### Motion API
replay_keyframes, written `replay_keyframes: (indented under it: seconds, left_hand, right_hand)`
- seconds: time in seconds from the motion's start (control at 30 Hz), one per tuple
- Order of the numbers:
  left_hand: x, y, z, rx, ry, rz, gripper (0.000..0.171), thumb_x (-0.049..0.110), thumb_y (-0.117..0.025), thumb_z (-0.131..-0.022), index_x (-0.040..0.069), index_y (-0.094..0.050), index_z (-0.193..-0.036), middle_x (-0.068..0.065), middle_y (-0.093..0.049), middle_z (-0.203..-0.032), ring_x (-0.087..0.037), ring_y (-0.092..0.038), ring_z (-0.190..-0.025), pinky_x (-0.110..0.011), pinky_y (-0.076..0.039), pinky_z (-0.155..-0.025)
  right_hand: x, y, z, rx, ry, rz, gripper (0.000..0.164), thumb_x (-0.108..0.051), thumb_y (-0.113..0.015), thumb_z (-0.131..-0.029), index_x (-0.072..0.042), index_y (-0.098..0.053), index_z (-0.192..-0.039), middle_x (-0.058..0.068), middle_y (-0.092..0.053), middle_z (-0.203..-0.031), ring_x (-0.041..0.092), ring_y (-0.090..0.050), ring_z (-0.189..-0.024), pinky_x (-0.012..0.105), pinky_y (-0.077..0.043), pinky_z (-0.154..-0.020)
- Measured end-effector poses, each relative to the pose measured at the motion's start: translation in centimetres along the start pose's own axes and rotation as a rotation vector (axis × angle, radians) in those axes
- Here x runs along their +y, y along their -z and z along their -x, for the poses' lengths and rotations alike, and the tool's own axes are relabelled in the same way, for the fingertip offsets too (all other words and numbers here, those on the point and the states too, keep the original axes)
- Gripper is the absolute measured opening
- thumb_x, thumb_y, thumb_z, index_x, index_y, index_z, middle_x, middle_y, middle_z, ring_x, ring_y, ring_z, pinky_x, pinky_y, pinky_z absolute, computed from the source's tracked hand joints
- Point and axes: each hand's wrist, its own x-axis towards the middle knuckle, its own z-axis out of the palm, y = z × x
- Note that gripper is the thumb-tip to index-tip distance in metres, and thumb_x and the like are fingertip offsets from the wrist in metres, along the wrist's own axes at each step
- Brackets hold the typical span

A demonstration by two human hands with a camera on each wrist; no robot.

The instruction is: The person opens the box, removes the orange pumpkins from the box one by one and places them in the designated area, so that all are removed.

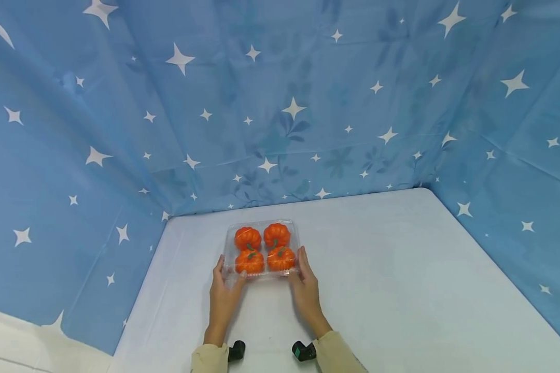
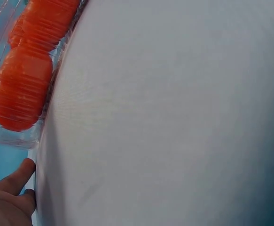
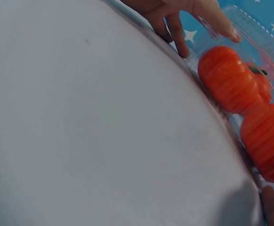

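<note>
A clear plastic box (image 1: pixel 261 224) with its lid down lies on the white table, holding several small orange pumpkins (image 1: pixel 249 262) with green stems. My left hand (image 1: pixel 225 300) grips the box's near left corner, thumb at the front edge and fingers along the side. At the near right corner my right hand (image 1: pixel 306 295) holds the box the same way. In the right wrist view the right thumb (image 3: pixel 219 21) lies over the box's top edge, while other fingers reach down beside it. The left wrist view shows left fingers (image 2: pixel 19 176) low beside the box; their contact is partly hidden.
The white tabletop (image 1: pixel 401 285) stretches away to the right of the box. Blue curtains (image 1: pixel 280 103) with white stars hang behind it and on both sides. Black devices (image 1: pixel 304 351) sit at both wrists.
</note>
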Motion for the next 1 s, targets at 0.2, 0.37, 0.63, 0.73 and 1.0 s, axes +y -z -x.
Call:
replay_keyframes:
  seconds: [0.2, 0.37, 0.63, 0.73, 1.0]
  left_hand:
    - [-0.2, 0.2, 0.1, -0.016, 0.028, 0.014, 0.092, 0.037, -0.078, -0.1, 0.015, -0.023, -0.171, -0.019, -0.032, -0.172, -0.046, -0.036, -0.152, -0.067, -0.031, -0.121]
    - [-0.2, 0.0, 0.4, -0.006, 0.014, 0.051, 0.105, 0.035, -0.08, -0.098, 0.008, -0.01, -0.171, -0.013, -0.027, -0.175, -0.048, -0.035, -0.152, -0.065, -0.029, -0.122]
    - [0.3, 0.7, 0.5, -0.073, 0.027, -0.02, 0.109, 0.041, -0.08, -0.097, 0.017, -0.007, -0.174, -0.017, -0.02, -0.176, -0.048, -0.037, -0.152, -0.071, -0.029, -0.119]
    - [0.4, 1.2, 0.3, -0.129, 0.034, -0.038, 0.11, 0.042, -0.081, -0.097, 0.02, -0.007, -0.175, -0.021, -0.019, -0.176, -0.048, -0.033, -0.154, -0.069, -0.028, -0.121]
    - [0.4, 2.1, -0.3, -0.253, -0.036, -0.109, 0.111, 0.046, -0.079, -0.096, 0.005, -0.009, -0.172, -0.013, -0.008, -0.179, -0.039, -0.02, -0.161, -0.057, -0.021, -0.127]
  right_hand:
    - [-0.3, 1.2, -0.2, -0.074, -0.044, 0.031, 0.059, -0.005, -0.05, -0.11, -0.005, -0.035, -0.167, 0.009, -0.023, -0.176, 0.027, -0.027, -0.159, 0.053, -0.037, -0.12]
    - [-0.8, 2.3, -0.6, -0.086, -0.022, 0.065, 0.059, -0.006, -0.058, -0.107, -0.002, -0.042, -0.164, 0.007, -0.025, -0.176, 0.029, -0.022, -0.161, 0.056, -0.028, -0.124]
    - [-3.9, 3.1, -3.0, -0.077, 0.043, 0.084, 0.054, -0.018, -0.063, -0.109, -0.006, -0.05, -0.16, 0.006, -0.038, -0.171, 0.031, -0.032, -0.158, 0.058, -0.029, -0.123]
    - [-5.1, 3.5, -4.2, -0.093, 0.054, 0.073, 0.053, -0.021, -0.061, -0.109, -0.005, -0.051, -0.159, 0.007, -0.044, -0.167, 0.031, -0.036, -0.156, 0.056, -0.03, -0.123]
    - [-7.9, 4.4, -8.3, -0.136, 0.115, 0.052, 0.049, -0.024, -0.057, -0.112, -0.002, -0.054, -0.156, 0.016, -0.052, -0.16, 0.036, -0.044, -0.151, 0.058, -0.033, -0.123]
